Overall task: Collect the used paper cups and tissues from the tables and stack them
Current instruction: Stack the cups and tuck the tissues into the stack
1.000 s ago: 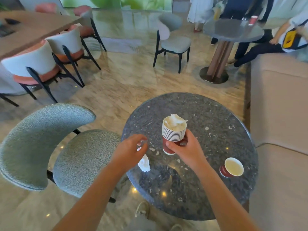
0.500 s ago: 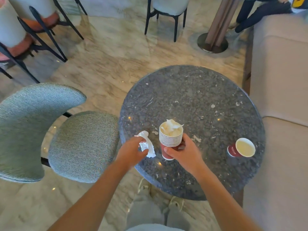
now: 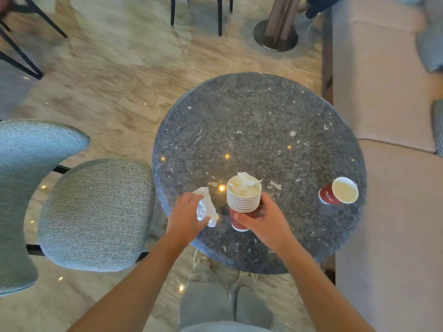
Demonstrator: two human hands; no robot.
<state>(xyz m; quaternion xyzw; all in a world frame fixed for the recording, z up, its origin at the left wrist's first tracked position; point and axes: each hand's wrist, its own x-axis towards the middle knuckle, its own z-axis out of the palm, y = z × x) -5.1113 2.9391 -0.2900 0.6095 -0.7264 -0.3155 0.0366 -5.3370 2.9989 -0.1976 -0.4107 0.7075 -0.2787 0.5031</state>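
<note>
A stack of several red paper cups (image 3: 243, 200) with white rims stands on the near part of the round dark stone table (image 3: 259, 130), with crumpled tissue (image 3: 244, 184) stuffed in the top cup. My right hand (image 3: 261, 218) grips the stack low down, around its red base. Just left of it, my left hand (image 3: 185, 218) pinches a crumpled white tissue (image 3: 206, 207) over the table's near left edge. A single red paper cup (image 3: 339, 190) stands alone near the table's right edge.
A grey-green upholstered chair (image 3: 93, 212) stands close at the table's left. A beige sofa (image 3: 393, 164) runs along the right, touching the table's side. Behind are dark chair legs (image 3: 219, 15) and another table's round metal base (image 3: 275, 37) on the marble floor.
The view has tilted down and closer to the table. My left hand has raised the tissue from the table edge and holds it beside the stack. My right hand stays on the stack.
</note>
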